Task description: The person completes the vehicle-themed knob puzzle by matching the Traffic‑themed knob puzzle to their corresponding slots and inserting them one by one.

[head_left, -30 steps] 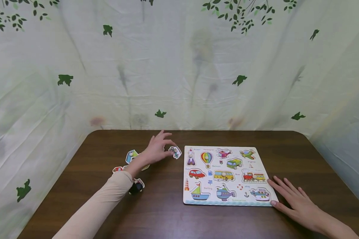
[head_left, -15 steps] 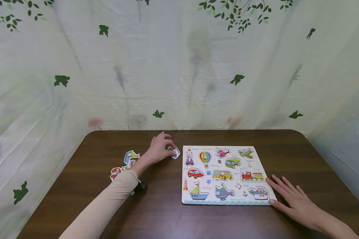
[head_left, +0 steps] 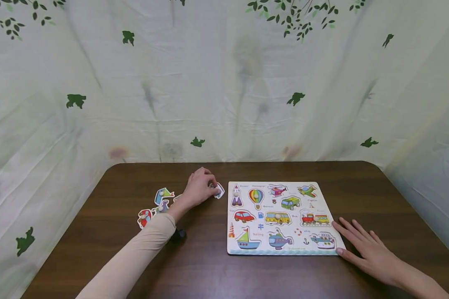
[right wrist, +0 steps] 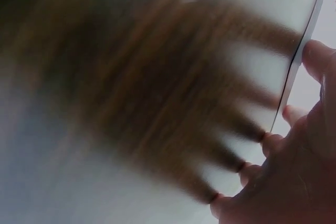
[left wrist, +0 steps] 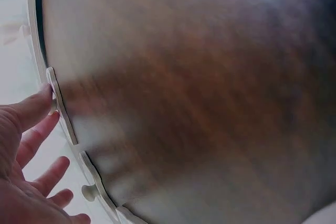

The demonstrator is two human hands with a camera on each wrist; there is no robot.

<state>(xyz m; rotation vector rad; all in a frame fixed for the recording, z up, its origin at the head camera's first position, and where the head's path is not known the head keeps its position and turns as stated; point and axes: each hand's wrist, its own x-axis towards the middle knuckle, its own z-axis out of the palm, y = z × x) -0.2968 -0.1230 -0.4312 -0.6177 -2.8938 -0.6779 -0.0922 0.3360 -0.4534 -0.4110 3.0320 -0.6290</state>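
With thumb and forefinger, my left hand [head_left: 199, 187] pinches a white-edged puzzle piece [head_left: 220, 191] just left of the puzzle board [head_left: 265, 241]. In the left wrist view, the fingertips are at the small knob of that piece [left wrist: 65, 115]; the other fingers are loosely bent. A second knobbed piece [left wrist: 100, 182] lies near them. The board has printed vehicles such as a car, balloon, bus and train. My right hand [head_left: 370, 253] lies flat with spread fingers at the board's right edge, thumb on its lower corner. The right wrist view shows its fingertips [right wrist: 272, 144] on the table.
Several loose puzzle pieces lie left of the board, among them a sailboat piece [head_left: 164, 195] and a red piece [head_left: 145, 217], partly behind my left forearm. A brown table [head_left: 277, 278] carries everything. A pale curtain [head_left: 224, 91] with leaf prints hangs behind it.
My left hand has lowered slightly with the piece, and its thumb and forefinger have drawn closer together. The view has shifted a little. My right hand stays at the board's edge.
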